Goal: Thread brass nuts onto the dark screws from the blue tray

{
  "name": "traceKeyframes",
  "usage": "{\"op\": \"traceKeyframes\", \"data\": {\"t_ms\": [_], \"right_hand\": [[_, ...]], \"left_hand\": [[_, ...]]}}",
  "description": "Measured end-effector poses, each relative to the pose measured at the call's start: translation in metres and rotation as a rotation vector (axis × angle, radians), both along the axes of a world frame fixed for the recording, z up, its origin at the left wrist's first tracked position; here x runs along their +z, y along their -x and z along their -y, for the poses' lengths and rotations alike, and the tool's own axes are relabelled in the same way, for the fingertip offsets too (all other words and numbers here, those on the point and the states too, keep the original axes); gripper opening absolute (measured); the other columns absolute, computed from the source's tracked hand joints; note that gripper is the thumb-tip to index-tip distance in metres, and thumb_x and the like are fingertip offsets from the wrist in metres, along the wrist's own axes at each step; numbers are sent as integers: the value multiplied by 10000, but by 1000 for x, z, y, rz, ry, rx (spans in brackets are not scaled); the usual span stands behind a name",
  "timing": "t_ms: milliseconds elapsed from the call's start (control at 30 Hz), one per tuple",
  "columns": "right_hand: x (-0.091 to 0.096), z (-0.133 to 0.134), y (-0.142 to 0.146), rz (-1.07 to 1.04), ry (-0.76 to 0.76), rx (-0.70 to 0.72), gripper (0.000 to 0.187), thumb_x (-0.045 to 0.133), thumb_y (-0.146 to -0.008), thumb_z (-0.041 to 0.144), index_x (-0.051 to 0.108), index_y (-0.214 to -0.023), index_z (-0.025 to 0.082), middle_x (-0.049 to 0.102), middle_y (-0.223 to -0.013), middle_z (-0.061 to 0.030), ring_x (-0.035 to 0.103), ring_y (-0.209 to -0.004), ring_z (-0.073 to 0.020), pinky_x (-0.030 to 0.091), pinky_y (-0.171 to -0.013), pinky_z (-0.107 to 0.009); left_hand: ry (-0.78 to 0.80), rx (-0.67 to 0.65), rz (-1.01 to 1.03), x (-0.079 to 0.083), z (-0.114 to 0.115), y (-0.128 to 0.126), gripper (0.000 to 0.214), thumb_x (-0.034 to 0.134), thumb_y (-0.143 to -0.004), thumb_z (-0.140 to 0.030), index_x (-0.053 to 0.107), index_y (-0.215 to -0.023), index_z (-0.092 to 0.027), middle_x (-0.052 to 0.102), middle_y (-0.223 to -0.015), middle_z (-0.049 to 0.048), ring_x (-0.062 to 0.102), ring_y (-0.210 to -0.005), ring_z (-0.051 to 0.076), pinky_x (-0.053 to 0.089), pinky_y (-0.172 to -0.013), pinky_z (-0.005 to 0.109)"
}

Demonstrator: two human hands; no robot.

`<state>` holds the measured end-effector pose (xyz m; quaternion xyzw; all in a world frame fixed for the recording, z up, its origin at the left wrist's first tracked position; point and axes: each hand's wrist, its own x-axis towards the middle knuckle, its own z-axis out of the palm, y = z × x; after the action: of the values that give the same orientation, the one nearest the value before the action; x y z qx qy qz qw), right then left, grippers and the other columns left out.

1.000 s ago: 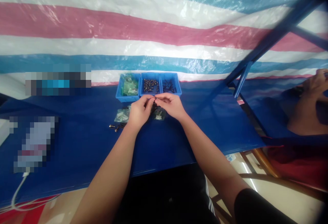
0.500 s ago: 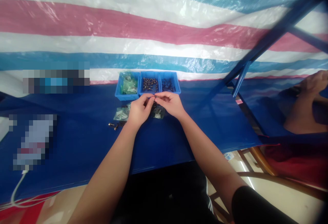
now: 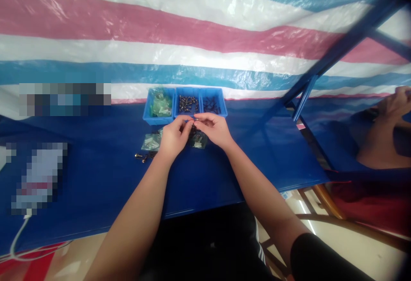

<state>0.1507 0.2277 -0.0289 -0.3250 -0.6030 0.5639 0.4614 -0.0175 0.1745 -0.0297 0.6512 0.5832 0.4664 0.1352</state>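
Note:
My left hand [image 3: 175, 136] and my right hand [image 3: 214, 129] meet fingertip to fingertip over the table, just in front of three blue bins. Both are pinched closed on something small, mostly hidden by the fingers. Below them lie two clear packets with pale parts, the left packet [image 3: 150, 142] partly behind my left hand and the right packet [image 3: 199, 140] under my right. Several dark screws [image 3: 141, 157] with brassy ends lie by my left wrist. The left bin [image 3: 157, 121] holds greenish plastic packets, the middle bin [image 3: 188, 91] brassy-headed screws, the right bin [image 3: 224, 107] dark screws.
A blurred-out flat device [image 3: 41, 178] with a white cable [image 3: 16, 238] lies on the blue table [image 3: 102, 182] at left. A blue metal post [image 3: 308, 97] rises at right. Beyond it shows another person's arm [image 3: 379, 144]. Striped sheeting [image 3: 192, 37] hangs behind.
The view has shifted very slightly. My hands stay pinched together in the same place above the packets, with only small finger movement.

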Motion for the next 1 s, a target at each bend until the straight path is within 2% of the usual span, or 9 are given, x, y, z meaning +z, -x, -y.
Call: {"op": "traceKeyframes", "data": {"t_ms": [367, 533, 667, 1000], "right_hand": [[-1, 1, 1, 26, -21, -8, 386, 814, -744, 461, 771, -1017, 193, 779, -956, -65, 730, -849, -185, 608, -873, -374], [-1, 0, 0, 20, -15, -19, 379, 803, -753, 474, 774, -1017, 203, 786, -984, -63, 741, -878, -194, 613, -891, -380], [-1, 1, 1, 29, -23, -21, 358, 801, -756, 460, 772, -1009, 209, 787, -973, -55, 742, -866, -190, 617, -886, -373], [-4, 1, 1, 45, -87, -19, 357, 777, -792, 458, 754, -1048, 211, 774, -977, -59, 737, -862, -186, 614, -879, -372]], "left_hand": [[-4, -13, 23, 1, 1, 1, 282, 545, -987, -428, 681, -1077, -198, 655, -706, -6, 606, -611, 115, 457, -630, 226], [-15, -23, 21, 0, 1, 0, 282, 590, -964, -394, 678, -1162, -213, 583, -636, -41, 513, -537, 92, 435, -600, 218], [-45, -13, 4, 1, 1, 0, 230, 598, -957, -368, 702, -1090, -212, 546, -620, -51, 479, -532, 81, 417, -592, 208], [-13, -30, -9, 3, -1, 1, 260, 549, -991, -386, 699, -1033, -177, 678, -741, 7, 622, -663, 115, 480, -701, 221]]}}
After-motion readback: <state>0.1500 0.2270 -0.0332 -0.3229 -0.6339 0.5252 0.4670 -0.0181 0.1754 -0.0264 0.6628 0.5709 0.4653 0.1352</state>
